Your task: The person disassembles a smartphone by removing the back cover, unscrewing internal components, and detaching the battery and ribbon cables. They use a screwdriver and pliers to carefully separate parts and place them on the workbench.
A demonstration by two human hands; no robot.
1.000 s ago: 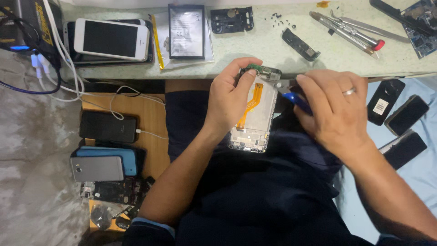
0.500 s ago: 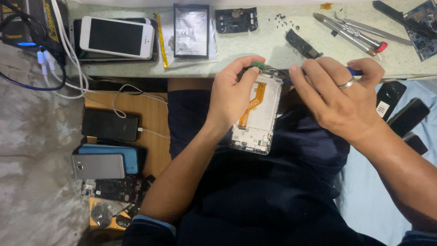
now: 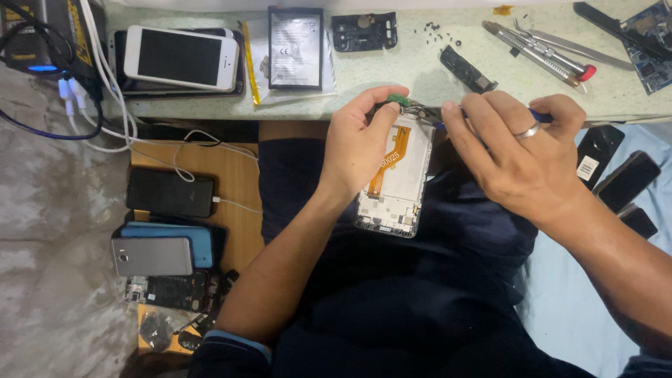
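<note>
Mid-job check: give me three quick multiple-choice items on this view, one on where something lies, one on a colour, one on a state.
1. Where does the white phone lie?
A. on the benchtop, upper left
B. on the person's lap
C. on the wooden board

2. What colour is the flex ribbon inside the opened phone frame?
A. blue
B. orange
C. white

3. What state is the left hand in?
A. resting flat on the bench
B. hanging free
C. gripping the phone frame's top end

Key: 1 A, it lies face up beside the black battery. 2 B, the strip is plainly orange. 3 C, its fingers wrap the top while the right hand works a tool there.
</note>
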